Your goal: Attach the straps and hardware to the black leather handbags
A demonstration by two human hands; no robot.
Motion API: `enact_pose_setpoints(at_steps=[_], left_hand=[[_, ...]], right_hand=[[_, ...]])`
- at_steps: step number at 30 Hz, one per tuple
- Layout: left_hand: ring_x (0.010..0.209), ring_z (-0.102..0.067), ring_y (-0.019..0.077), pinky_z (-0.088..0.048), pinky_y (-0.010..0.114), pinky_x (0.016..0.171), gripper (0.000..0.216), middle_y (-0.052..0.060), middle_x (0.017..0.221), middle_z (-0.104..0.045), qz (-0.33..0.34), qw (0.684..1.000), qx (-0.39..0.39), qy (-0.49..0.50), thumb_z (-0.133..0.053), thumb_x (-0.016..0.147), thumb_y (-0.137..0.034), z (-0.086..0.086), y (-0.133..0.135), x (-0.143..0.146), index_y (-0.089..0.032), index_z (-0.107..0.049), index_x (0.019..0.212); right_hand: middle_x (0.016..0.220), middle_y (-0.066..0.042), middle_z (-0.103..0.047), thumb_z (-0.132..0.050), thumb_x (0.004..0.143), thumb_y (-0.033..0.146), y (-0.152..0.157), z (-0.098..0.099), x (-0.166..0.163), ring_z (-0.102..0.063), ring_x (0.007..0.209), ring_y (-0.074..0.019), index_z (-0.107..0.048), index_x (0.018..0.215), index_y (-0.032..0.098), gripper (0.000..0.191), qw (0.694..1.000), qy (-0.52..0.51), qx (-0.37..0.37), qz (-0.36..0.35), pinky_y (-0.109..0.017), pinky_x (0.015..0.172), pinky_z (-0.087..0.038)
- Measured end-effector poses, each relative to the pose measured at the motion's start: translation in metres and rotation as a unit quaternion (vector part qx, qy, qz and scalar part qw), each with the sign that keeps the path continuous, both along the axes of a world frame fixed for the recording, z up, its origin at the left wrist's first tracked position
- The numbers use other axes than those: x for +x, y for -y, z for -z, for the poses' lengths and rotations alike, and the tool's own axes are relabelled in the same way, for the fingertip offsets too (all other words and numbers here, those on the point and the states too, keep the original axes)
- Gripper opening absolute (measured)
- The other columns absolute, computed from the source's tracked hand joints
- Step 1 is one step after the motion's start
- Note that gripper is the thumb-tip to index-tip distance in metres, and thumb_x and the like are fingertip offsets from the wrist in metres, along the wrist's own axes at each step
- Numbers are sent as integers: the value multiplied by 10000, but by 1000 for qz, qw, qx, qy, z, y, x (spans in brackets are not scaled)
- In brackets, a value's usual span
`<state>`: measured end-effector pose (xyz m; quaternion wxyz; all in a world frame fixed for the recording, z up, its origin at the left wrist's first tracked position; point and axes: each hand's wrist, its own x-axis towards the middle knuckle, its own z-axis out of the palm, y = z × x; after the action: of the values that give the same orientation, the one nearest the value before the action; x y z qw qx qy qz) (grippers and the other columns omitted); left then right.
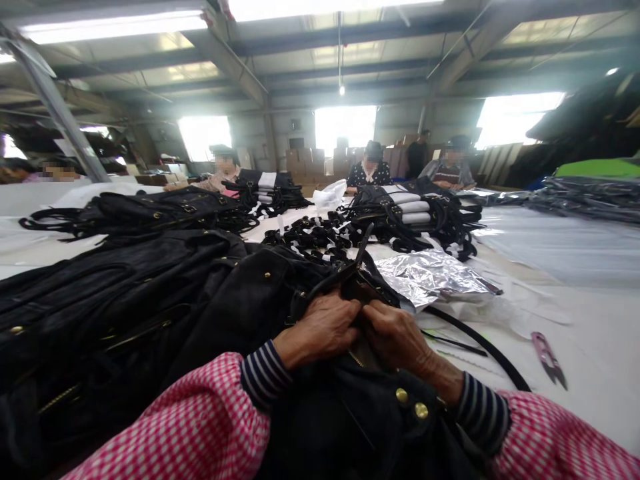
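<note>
Both hands pinch tight — left hand [320,330] and right hand [397,337] clamped on the black bag [350,413] in the near lap, at its zipper. Finished-looking bags [125,293] pile left; thread snips [549,359] lie untouched right.

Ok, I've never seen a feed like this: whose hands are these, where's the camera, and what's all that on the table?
One view only, from a camera worn on the person's head, looking down at their own bare hands. The left hand and right hand both grip a black bag near its zip. More black bags are piled to the left on the white table. Straps, crinkled foil and small snips lie beyond. Other people sit at the far end.
</note>
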<state>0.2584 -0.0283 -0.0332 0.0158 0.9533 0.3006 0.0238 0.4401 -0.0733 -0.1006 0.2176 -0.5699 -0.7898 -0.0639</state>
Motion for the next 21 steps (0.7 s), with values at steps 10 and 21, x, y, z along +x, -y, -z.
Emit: enact_pose_setpoints(at_steps=[10, 21], left_hand=[[914, -661, 265, -536, 352, 756, 122, 78, 887, -706, -30, 998, 31, 36, -558, 861, -168, 25, -9, 15, -196, -673, 891], [744, -605, 228, -517, 341, 615, 145, 57, 758, -602, 50, 928, 313, 194, -623, 880, -156, 74, -5, 22, -156, -557, 751]], right_hand=[[779, -42, -618, -429, 925, 136, 9, 1, 9, -613, 685, -167, -571, 830, 206, 185, 980, -165, 21, -112, -253, 627, -451], [854, -54, -732, -568, 851, 257, -180, -94, 25, -672, 828, -194, -732, 870, 166, 189, 988, -129, -52, 70, -266, 726, -465]])
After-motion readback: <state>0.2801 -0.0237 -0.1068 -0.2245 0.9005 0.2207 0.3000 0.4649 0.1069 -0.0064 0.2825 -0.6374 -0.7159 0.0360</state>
